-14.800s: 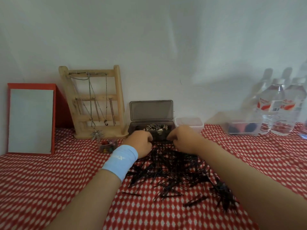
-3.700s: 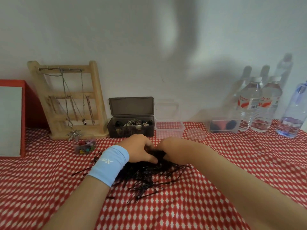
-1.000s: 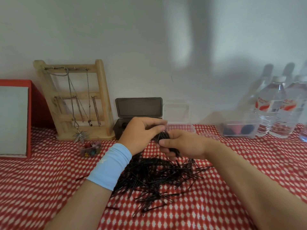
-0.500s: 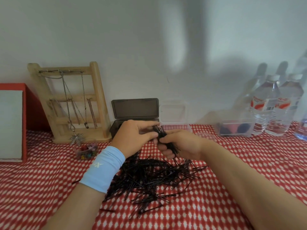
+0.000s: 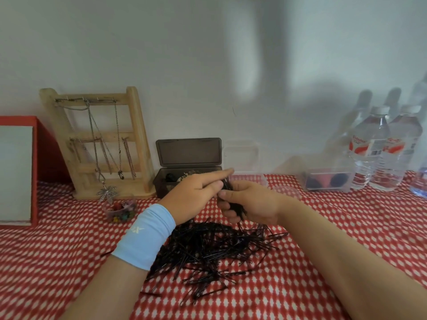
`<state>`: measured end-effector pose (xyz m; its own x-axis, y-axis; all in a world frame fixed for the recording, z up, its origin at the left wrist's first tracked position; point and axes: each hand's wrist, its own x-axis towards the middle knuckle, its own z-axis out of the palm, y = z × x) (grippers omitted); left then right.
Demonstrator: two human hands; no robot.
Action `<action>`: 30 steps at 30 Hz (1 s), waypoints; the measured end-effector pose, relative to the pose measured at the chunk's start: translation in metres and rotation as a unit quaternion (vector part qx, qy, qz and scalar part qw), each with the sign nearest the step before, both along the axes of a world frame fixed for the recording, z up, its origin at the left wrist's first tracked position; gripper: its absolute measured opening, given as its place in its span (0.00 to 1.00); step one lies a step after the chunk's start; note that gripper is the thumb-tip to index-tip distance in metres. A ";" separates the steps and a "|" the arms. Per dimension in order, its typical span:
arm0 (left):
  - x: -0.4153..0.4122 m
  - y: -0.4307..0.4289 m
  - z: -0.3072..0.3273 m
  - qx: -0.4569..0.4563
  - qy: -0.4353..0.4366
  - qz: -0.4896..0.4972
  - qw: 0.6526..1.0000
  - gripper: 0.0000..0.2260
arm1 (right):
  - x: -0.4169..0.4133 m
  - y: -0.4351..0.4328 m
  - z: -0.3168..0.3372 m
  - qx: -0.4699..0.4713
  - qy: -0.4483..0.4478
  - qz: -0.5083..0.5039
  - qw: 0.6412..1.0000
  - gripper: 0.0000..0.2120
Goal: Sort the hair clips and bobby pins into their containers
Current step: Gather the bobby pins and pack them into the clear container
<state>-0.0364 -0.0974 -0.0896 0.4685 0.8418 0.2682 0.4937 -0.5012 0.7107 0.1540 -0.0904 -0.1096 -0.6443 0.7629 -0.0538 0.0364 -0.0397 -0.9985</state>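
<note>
A loose pile of black bobby pins (image 5: pixel 215 248) lies on the red checked cloth in front of me. My right hand (image 5: pixel 250 202) grips a bundle of bobby pins (image 5: pixel 233 199) held upright above the pile. My left hand (image 5: pixel 194 197), with a blue wristband, touches the top of that bundle with forefinger stretched out and thumb against the pins. Behind my hands stands a dark grey box (image 5: pixel 188 158), lid up, with hair clips inside. Next to it on the right is a clear box (image 5: pixel 242 158), lid up, partly hidden by my hands.
A wooden rack with necklaces (image 5: pixel 99 144) leans on the wall at left, a small cup of coloured bits (image 5: pixel 120 212) before it. A red-framed board (image 5: pixel 16 172) is far left. A clear tub (image 5: pixel 328 183) and water bottles (image 5: pixel 385 148) stand at right.
Over the last seconds both hands rose from the pile with a bundle of pins. Since half a second ago my left forefinger has stretched out over the bundle's top.
</note>
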 end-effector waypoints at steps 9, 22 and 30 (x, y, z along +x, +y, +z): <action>0.014 -0.003 0.001 -0.114 -0.225 0.002 0.968 0.16 | -0.001 0.000 0.012 -0.030 0.128 -0.093 0.987 0.10; 0.031 -0.014 -0.009 -0.284 -0.186 0.032 0.940 0.10 | -0.007 0.002 0.018 -0.023 0.308 -0.232 0.922 0.06; 0.031 -0.016 -0.008 -0.367 -0.187 0.057 0.910 0.14 | -0.006 0.002 0.019 -0.049 0.303 -0.197 0.931 0.07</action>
